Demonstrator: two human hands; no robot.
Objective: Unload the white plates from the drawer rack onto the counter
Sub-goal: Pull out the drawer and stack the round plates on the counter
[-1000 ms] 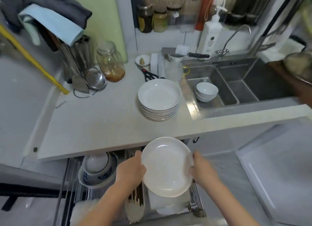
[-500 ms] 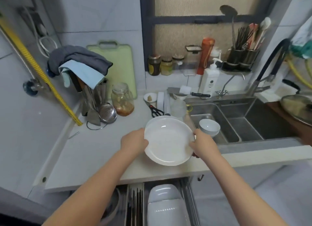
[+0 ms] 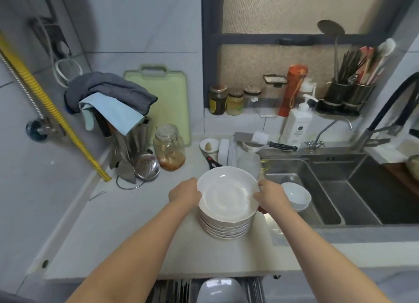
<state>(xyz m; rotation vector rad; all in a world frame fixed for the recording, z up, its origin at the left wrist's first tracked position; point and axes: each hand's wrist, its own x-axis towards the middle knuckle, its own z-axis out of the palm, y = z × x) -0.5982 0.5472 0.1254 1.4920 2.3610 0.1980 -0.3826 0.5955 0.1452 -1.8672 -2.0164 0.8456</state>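
Observation:
A white plate point(image 3: 226, 194) lies on top of the stack of white plates point(image 3: 225, 228) on the counter point(image 3: 127, 230), just left of the sink. My left hand point(image 3: 184, 195) grips the plate's left rim and my right hand point(image 3: 268, 195) grips its right rim. The plate looks level on the stack. At the bottom edge, the open drawer rack point(image 3: 181, 290) shows a white dish point(image 3: 218, 290) and dark slots; most of the rack is out of frame.
A sink point(image 3: 317, 189) with white bowls point(image 3: 295, 195) lies right of the stack. Behind it are scissors point(image 3: 212, 163), a small dish point(image 3: 208, 145), a glass jar point(image 3: 169, 147), a metal strainer point(image 3: 146, 166), a knife holder under cloths point(image 3: 111, 101) and a soap bottle point(image 3: 297, 123).
Both hands lifted the plate from above the drawer rack, carried it forward over the counter and lowered it onto the stack. The view rose from the drawer to the counter.

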